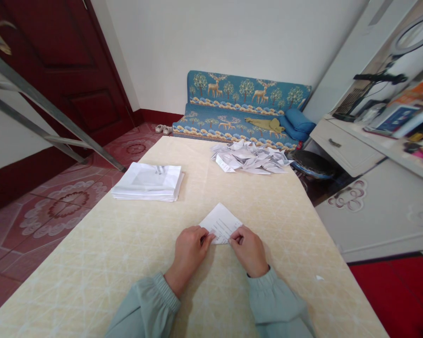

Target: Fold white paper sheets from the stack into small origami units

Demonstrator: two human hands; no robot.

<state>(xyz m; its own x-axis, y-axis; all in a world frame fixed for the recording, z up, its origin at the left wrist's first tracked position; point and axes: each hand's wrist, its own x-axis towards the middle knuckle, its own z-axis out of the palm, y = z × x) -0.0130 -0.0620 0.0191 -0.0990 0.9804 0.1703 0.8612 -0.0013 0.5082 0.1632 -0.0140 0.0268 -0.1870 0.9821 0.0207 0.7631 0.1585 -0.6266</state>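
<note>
Two-handed, held folded paper roughly midway between left and right edges of tabletop; pinched near side with left fingers and right fingers. Probably risked skewed fold from uneven pull, slipped corner from loose pinch.

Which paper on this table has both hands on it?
The printed folded sheet, pointed at its far end, with the left hand and right hand at its near corners. The paper stack and paper heap lie beyond, untouched.
</note>
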